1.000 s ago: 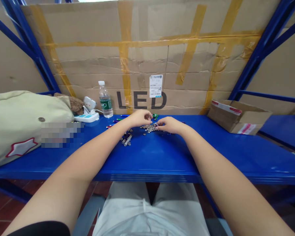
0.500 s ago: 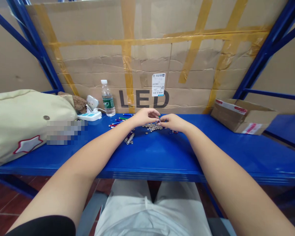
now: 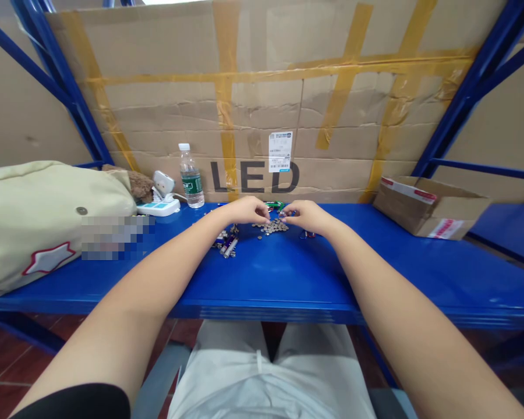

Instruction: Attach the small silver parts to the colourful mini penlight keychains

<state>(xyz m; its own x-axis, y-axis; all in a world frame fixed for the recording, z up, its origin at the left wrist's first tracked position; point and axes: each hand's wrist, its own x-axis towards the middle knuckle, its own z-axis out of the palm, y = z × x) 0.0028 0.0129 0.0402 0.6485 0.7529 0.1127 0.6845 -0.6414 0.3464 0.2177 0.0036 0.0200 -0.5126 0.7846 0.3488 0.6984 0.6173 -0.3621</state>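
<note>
On the blue tabletop lies a heap of small silvery discs (image 3: 275, 227), like button cells. At its left edge is my left hand (image 3: 250, 209), fingertips and thumb brought close together low over the discs; anything between them is too small to see. My right hand (image 3: 306, 216) is closed in a pinch at the heap's right side, with a tiny shiny thing at its fingertips that I cannot make out. Green slim pieces (image 3: 274, 205) show behind, between the hands. Silver and dark-blue small tubes (image 3: 230, 245) lie below my left wrist. More small parts (image 3: 307, 234) sit beneath my right hand.
A water bottle (image 3: 191, 180) and a white power strip (image 3: 159, 207) stand at the back left, beside a cream bag (image 3: 52, 215). An open cardboard box (image 3: 428, 209) is on the right. A big taped carton (image 3: 262, 110) closes off the back.
My hands have parted from each other. The left one has moved slightly left and down to the discs, uncovering the green pieces. My right hand has stayed nearly in place.
</note>
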